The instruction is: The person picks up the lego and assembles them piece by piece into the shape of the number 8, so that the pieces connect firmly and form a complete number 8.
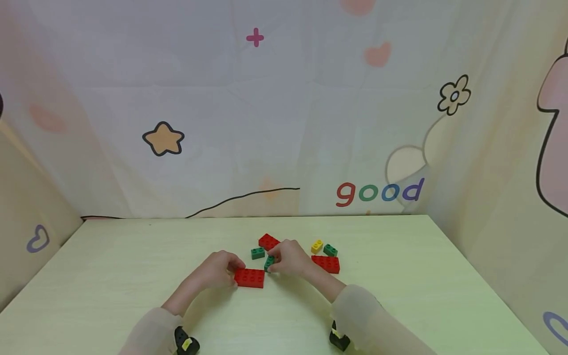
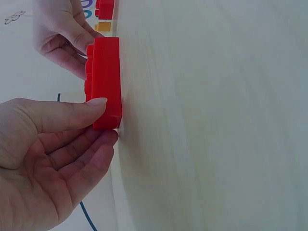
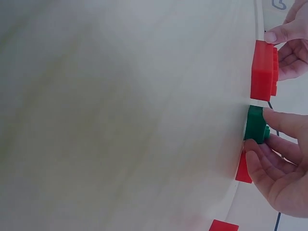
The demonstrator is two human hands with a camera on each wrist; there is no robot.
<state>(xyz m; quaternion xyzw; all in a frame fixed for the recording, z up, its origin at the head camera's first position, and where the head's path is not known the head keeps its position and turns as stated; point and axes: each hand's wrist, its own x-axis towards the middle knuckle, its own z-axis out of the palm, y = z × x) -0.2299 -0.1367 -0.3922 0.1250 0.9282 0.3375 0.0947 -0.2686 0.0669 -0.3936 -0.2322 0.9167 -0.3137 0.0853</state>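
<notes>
Hands meet at the middle of a pale green table (image 1: 133, 256). Left hand (image 1: 218, 268) grasps the left end of a long red brick (image 1: 249, 277) lying flat, its long axis running left to right — thumb on the near side, fingers behind. Right hand (image 1: 288, 257) pinches a small green brick (image 1: 268, 263) resting on the table just off the red brick's right end, touching or nearly so. Both forearms angle inward, wrists low. Behind the hands lie another green brick (image 1: 257, 253), two more red bricks (image 1: 268, 241) (image 1: 326, 264), a yellow brick (image 1: 317, 246) and a third green one (image 1: 330, 250).
</notes>
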